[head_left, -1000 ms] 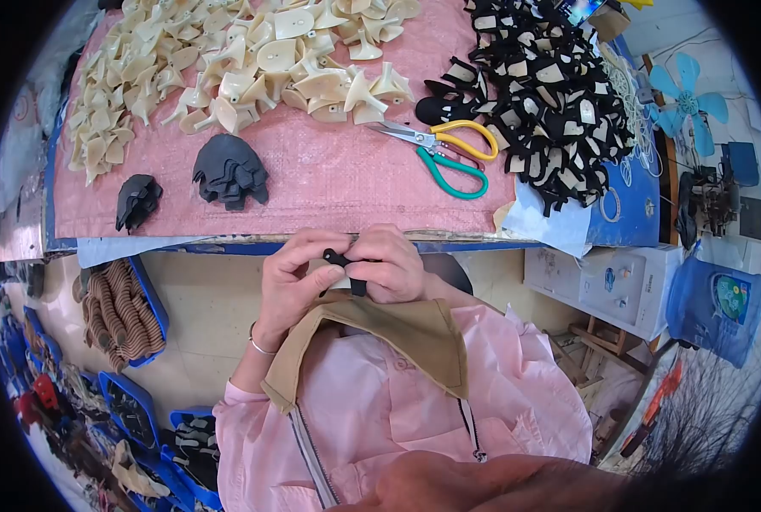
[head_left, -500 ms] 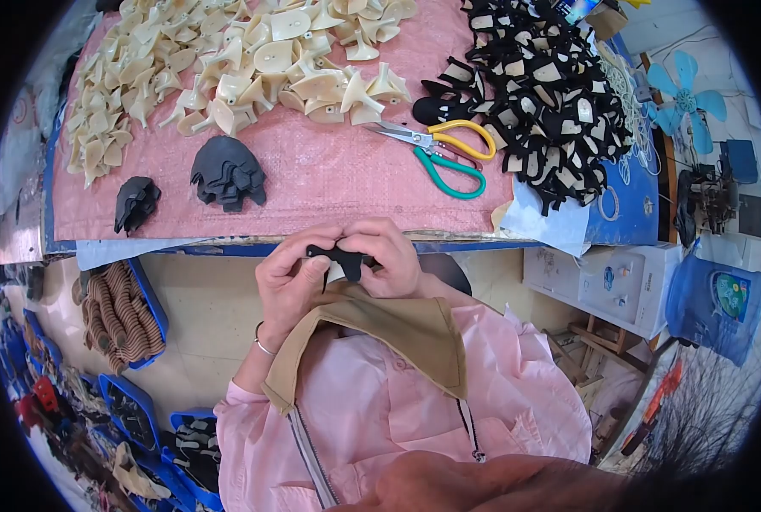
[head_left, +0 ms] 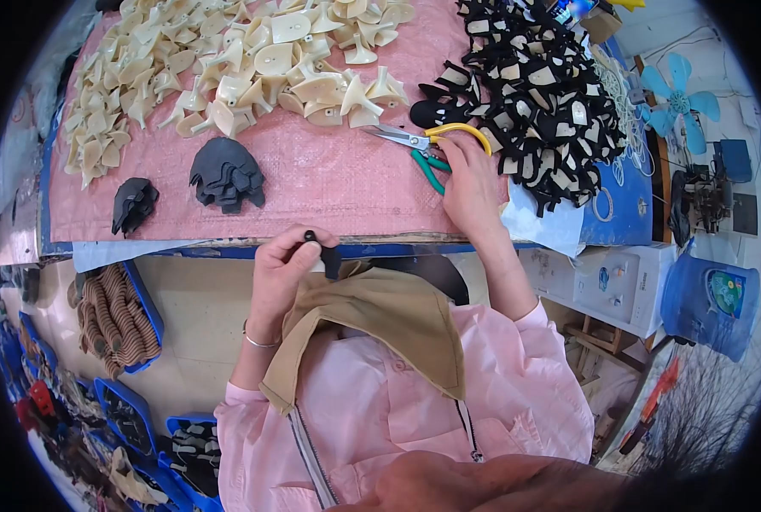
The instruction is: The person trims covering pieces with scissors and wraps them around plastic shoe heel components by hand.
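Observation:
My left hand (head_left: 282,266) pinches a small black-covered piece (head_left: 331,261) with a cream part showing, held just off the table's front edge. Its fingers hide much of it. At the table, my right hand (head_left: 470,186) has its fingers curled over the handles of the scissors (head_left: 415,141), one handle yellow and one green. The scissors lie with their open-ended blades pointing left. A heap of cream plastic pieces (head_left: 274,60) spreads behind, and a pile of black-covered pieces (head_left: 560,111) is just right of my right hand.
Two stacks of dark grey cut pieces, a larger stack (head_left: 227,175) and a smaller stack (head_left: 133,205), sit on the pink sheet (head_left: 329,200). A tan cloth (head_left: 397,320) covers my chest. Blue bins (head_left: 146,316) stand on the left; a blue fan (head_left: 679,101) is at right.
My right hand has let go of the black-covered piece and moved forward and right onto the scissors' handles. My left hand keeps the piece, now tilted more upright.

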A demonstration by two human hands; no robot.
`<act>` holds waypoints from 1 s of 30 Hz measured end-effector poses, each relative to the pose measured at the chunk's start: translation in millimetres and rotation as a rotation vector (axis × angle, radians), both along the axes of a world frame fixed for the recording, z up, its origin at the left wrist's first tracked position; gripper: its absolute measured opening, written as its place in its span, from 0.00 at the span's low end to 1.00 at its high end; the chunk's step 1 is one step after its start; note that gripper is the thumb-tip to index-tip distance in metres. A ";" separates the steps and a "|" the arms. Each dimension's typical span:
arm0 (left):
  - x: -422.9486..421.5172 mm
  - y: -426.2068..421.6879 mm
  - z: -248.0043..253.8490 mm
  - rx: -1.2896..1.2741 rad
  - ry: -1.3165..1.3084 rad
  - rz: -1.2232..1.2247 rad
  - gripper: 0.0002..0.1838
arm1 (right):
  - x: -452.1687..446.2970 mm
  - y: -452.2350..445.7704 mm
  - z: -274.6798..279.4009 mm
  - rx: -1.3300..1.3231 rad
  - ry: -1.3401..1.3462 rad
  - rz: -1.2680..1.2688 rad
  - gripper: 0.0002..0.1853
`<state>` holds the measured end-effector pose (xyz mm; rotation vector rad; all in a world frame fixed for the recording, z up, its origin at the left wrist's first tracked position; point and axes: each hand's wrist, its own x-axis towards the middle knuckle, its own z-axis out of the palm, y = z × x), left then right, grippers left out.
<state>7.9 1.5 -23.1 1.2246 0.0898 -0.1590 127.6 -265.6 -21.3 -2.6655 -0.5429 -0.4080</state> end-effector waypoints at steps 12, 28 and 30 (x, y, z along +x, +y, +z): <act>-2.4 -1.4 7.9 0.152 -0.092 -0.010 0.09 | 12.1 -13.0 13.2 -0.111 0.158 0.002 0.25; 2.4 5.9 7.0 0.256 -0.187 -0.047 0.09 | -33.6 14.4 48.9 0.226 0.487 0.543 0.31; 1.9 8.7 9.4 0.276 -0.206 -0.060 0.09 | -37.5 17.5 56.6 0.186 0.532 0.553 0.30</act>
